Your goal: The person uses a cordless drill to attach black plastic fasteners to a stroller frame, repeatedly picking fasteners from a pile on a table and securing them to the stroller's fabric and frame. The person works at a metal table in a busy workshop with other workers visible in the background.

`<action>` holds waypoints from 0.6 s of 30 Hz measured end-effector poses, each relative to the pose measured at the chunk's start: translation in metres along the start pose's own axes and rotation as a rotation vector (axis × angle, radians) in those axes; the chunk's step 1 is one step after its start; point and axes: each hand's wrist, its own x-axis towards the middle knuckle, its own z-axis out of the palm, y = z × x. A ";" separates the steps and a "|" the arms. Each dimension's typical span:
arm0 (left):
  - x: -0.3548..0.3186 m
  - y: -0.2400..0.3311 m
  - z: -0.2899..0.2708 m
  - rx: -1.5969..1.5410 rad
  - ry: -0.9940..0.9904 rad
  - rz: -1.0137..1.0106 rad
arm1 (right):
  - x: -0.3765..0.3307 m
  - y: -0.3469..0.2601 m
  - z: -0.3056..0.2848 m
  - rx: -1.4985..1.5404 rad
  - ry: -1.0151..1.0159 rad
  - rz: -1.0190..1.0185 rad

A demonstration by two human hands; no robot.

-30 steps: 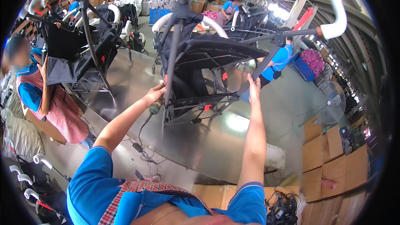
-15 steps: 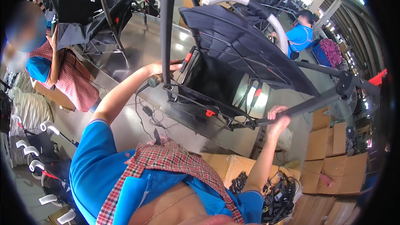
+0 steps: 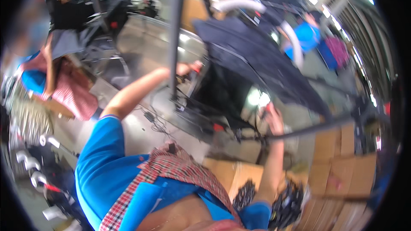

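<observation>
A dark stroller with a black fabric seat [image 3: 224,92] and a quilted navy panel [image 3: 257,55] stands on the metal worktable in front of me. My left hand [image 3: 185,69] reaches past the upright tube [image 3: 175,38], its fingers closed about a red-tipped latch [image 3: 197,67] on the seat's left side. On the right side, my right hand [image 3: 275,120] has its fingers round another red latch [image 3: 268,108], just above the dark frame tube [image 3: 317,127]. Motion blur hides the exact finger placement. A red part [image 3: 218,127] shows at the seat's near edge.
A coiled cable [image 3: 156,122] lies on the metal worktable [image 3: 139,134]. Black buckles and straps [image 3: 287,201] fill a carton near my right arm. Stacked cartons [image 3: 334,171] stand at right. A co-worker [image 3: 64,85] works at left beside another stroller [image 3: 92,38]; another person [image 3: 306,38] is farther back.
My right hand has left the frame tube and moved up and left to the right-hand red latch. My left hand has shifted slightly, staying at its latch. The view has shifted and blurred.
</observation>
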 end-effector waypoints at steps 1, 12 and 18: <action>0.012 -0.009 -0.001 -0.022 0.059 0.048 | 0.002 -0.005 0.000 0.013 -0.032 0.012; 0.083 -0.002 -0.003 -0.131 -0.062 0.278 | 0.058 -0.022 -0.018 -0.080 0.185 0.056; 0.084 -0.021 0.008 -0.007 -0.240 0.206 | 0.027 0.034 -0.071 0.116 0.239 0.099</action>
